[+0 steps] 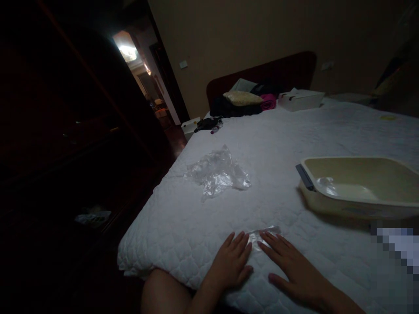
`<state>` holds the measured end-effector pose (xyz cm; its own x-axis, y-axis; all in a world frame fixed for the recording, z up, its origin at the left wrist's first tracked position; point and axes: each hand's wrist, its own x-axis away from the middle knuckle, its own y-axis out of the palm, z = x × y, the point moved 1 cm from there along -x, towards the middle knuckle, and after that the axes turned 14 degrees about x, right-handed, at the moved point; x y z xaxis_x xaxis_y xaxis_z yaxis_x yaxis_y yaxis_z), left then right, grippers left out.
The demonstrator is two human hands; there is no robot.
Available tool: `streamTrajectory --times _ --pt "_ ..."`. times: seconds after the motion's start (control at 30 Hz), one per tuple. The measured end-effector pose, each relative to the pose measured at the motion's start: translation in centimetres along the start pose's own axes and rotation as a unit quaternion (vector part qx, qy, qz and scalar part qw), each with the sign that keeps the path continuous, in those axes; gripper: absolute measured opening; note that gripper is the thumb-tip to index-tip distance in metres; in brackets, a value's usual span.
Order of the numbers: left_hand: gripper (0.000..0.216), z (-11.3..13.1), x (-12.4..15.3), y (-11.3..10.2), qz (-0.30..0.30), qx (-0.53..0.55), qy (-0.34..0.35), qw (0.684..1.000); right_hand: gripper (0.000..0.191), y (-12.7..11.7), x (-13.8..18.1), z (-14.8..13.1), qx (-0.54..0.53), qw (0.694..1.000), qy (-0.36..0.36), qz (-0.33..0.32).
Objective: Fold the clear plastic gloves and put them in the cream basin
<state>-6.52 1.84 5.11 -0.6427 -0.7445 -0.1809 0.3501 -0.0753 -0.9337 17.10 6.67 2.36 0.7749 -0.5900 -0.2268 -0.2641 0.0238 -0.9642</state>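
Note:
Near the bed's front edge, a small folded clear plastic bag lies flat on the white quilted mattress cover. My left hand rests palm down at the bag's left end, its fingers stretched out. My right hand lies over the right part of the bag, fingers spread and thumb apart. Part of the bag is hidden under the fingers. Farther up the bed, a larger crumpled clear plastic bag is spread out loosely, touched by neither hand.
A cream plastic bin with a grey handle stands at right, a bit of clear plastic inside. Toward the headboard are a yellowish pillow, a pink roll, dark cloth and a white box. A dark cabinet and a lit doorway are at left.

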Motion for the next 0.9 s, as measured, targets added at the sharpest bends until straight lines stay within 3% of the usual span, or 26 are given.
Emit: streamTrajectory --times 0.27,0.4,0.5,0.63,0.9 --pt "0.052 0.4 0.8 -0.9 -0.027 0.032 -0.020 0.999 0.044 0.0 -0.2 0.9 -0.122 0.988 0.095 0.027" --pt "0.053 0.4 0.8 -0.8 -0.024 0.034 -0.018 0.999 0.035 -1.2 -1.0 0.4 -0.127 0.972 0.172 0.095" --pt "0.052 0.4 0.8 -0.5 -0.005 0.024 -0.015 1.000 0.042 -2.2 -1.7 -0.7 -0.045 0.985 0.123 0.109" --pt "0.054 0.3 0.9 -0.1 0.005 0.014 -0.010 1.000 0.059 -2.0 -2.4 -1.3 0.009 1.000 0.010 0.014" --pt "0.056 0.2 0.9 0.2 0.011 0.009 -0.007 1.000 0.064 -1.1 -2.3 0.1 0.009 1.000 -0.001 0.003"
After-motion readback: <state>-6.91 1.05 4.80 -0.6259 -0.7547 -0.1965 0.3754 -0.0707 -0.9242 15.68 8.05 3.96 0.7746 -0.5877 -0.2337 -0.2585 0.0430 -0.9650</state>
